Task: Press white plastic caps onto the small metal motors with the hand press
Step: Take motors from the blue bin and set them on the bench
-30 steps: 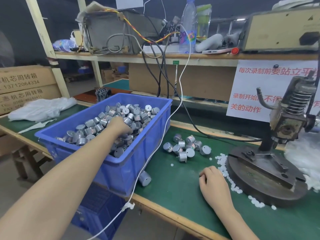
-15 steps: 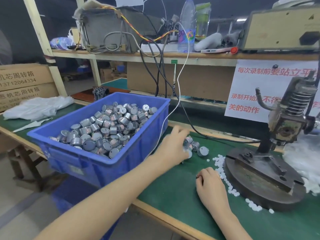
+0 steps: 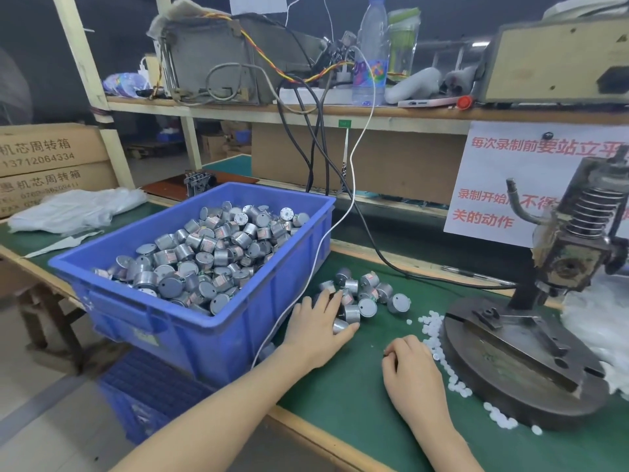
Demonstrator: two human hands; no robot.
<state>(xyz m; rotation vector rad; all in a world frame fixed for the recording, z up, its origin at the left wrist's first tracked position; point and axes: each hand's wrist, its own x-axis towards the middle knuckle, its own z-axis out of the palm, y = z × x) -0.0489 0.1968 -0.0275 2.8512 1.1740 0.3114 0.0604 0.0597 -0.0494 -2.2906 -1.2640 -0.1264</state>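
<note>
**Green surface, wood-trimmed front edge**

The green surface (image 3: 340,396) carries a blue bin (image 3: 218,338) heaped with metal motors at its front edge, left of centre. Loose motors (image 3: 366,294) lie in a cluster just beside the bin's right wall. White caps (image 3: 439,338) are strewn along the round base of the hand press (image 3: 510,369) near the right edge. Clear plastic bags (image 3: 75,207) lie at the back left corner. A black cable (image 3: 408,275) runs along the back.

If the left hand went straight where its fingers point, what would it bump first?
Probably the loose pile of small silver metal motors on the green mat; the left hand seems right at its edge.
</note>
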